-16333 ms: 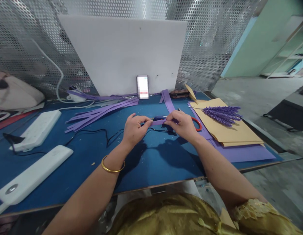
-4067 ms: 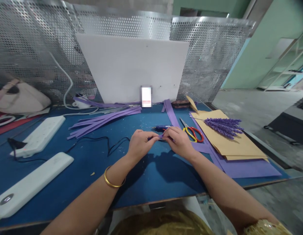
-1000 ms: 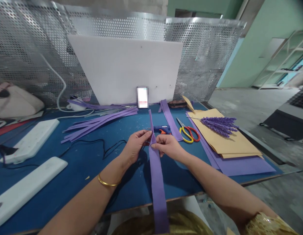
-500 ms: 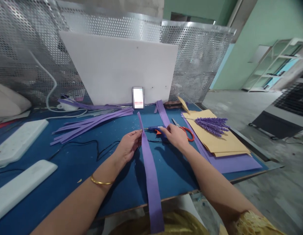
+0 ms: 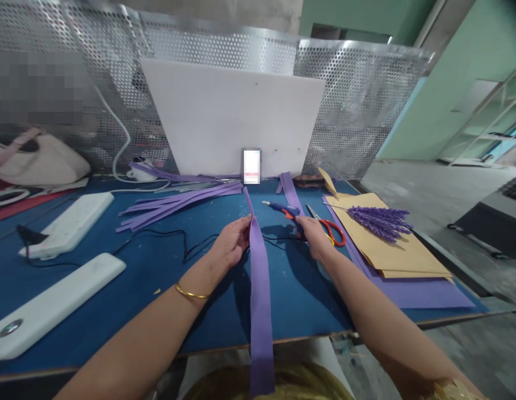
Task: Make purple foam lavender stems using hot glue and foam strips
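Note:
My left hand [image 5: 233, 240] pinches a long purple strip [image 5: 261, 283] near its upper end. The strip hangs down past the table's front edge, and its narrow tip points up beyond my fingers. My right hand [image 5: 314, 233] is wrapped round the handle of a blue glue gun [image 5: 282, 208] with an orange trigger. The gun's nozzle points left, a little apart from the strip. Red-handled scissors [image 5: 335, 232] lie just right of my right hand. Behind my left hand, a bundle of purple strips [image 5: 178, 205] rests on the blue table [image 5: 211, 322].
A lit phone [image 5: 251, 165] leans on a white board [image 5: 233, 111]. Yellow sheets [image 5: 391, 253] carry a purple flower bunch [image 5: 380, 221] at the right. White power strips [image 5: 70, 225] and a long white device [image 5: 61, 305] lie left. A black cord crosses the table.
My right hand has drawn the glue gun back from the strip, so its nozzle is clear of it. The view has turned left, showing more of the bag there.

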`<state>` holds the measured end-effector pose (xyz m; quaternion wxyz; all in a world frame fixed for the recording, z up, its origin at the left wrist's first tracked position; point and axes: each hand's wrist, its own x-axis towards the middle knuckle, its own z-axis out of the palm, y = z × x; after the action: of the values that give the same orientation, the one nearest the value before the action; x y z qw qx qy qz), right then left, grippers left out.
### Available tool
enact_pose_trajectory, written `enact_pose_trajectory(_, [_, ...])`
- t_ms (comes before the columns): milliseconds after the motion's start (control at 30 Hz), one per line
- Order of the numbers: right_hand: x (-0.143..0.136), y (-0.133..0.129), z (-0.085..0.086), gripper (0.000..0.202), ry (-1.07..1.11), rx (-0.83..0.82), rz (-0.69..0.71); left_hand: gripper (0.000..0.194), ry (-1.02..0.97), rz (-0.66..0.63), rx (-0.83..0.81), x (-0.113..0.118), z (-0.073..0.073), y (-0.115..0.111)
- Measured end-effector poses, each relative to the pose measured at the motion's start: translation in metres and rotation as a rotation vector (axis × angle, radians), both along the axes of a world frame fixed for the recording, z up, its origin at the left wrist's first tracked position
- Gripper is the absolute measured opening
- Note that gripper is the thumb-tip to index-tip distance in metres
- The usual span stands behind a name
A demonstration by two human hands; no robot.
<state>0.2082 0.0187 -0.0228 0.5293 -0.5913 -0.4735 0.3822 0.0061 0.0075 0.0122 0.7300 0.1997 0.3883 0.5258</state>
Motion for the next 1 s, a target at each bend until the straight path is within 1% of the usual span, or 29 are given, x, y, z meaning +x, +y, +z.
enact_pose_trajectory(67, [-0.005,-0.006,0.007,0.028,0.16,0.12,-0.043,0.017,-0.022,-0.004,-0.04,-0.001,0.005,-0.001])
enact_pose_trajectory(133, [-0.009,-0.012,0.014,0.039,0.383,0.197,-0.017,0.018,-0.026,-0.019,-0.065,-0.003,0.007,-0.001])
enact_pose_trajectory(200, [-0.012,-0.015,0.02,0.043,0.556,0.148,0.047,0.019,-0.024,-0.035,-0.078,-0.004,0.007,0.0])
enact_pose_trajectory(267, [-0.013,-0.017,0.022,0.04,0.595,0.086,0.061,0.021,-0.024,-0.043,-0.093,-0.005,0.006,0.001])
enact_pose_trajectory(300, [-0.014,-0.019,0.022,0.038,0.578,0.111,0.045,0.021,-0.029,-0.042,-0.096,-0.005,0.005,0.001])
enact_pose_trajectory(367, [-0.016,-0.022,0.022,0.031,0.481,0.241,0.016,0.023,-0.04,-0.033,-0.1,-0.005,0.004,0.002])
enact_pose_trajectory(433, [-0.018,-0.026,0.023,0.026,0.388,0.342,0.045,0.024,-0.051,-0.023,-0.101,-0.004,0.005,0.002])
enact_pose_trajectory(467, [-0.019,-0.029,0.024,0.025,0.371,0.345,0.083,0.025,-0.053,-0.024,-0.102,-0.004,0.005,0.002])
enact_pose_trajectory(567, [-0.022,-0.036,0.026,0.025,0.404,0.256,0.208,0.024,-0.06,-0.031,-0.102,-0.004,0.005,0.003])
enact_pose_trajectory(600, [-0.023,-0.039,0.026,0.026,0.375,0.232,0.232,0.023,-0.065,-0.027,-0.099,-0.005,0.005,0.003])
enact_pose_trajectory(633, [-0.023,-0.041,0.025,0.028,0.306,0.227,0.242,0.022,-0.07,-0.018,-0.097,-0.005,0.004,0.004])
enact_pose_trajectory(700, [-0.023,-0.045,0.022,0.029,0.082,0.283,0.232,0.02,-0.077,0.008,-0.089,-0.005,0.002,0.005])
enact_pose_trajectory(767, [-0.022,-0.049,0.02,0.027,-0.187,0.407,0.235,0.02,-0.081,0.024,-0.075,-0.005,0.001,0.006])
enact_pose_trajectory(833, [-0.022,-0.053,0.018,0.023,-0.393,0.525,0.287,0.02,-0.09,0.025,-0.054,-0.005,0.0,0.006])
enact_pose_trajectory(900, [-0.023,-0.055,0.017,0.021,-0.508,0.574,0.347,0.019,-0.097,0.024,-0.036,-0.005,0.0,0.006])
enact_pose_trajectory(1000, [-0.026,-0.058,0.016,0.024,-0.574,0.573,0.363,0.022,-0.099,0.033,-0.036,-0.004,0.002,0.005])
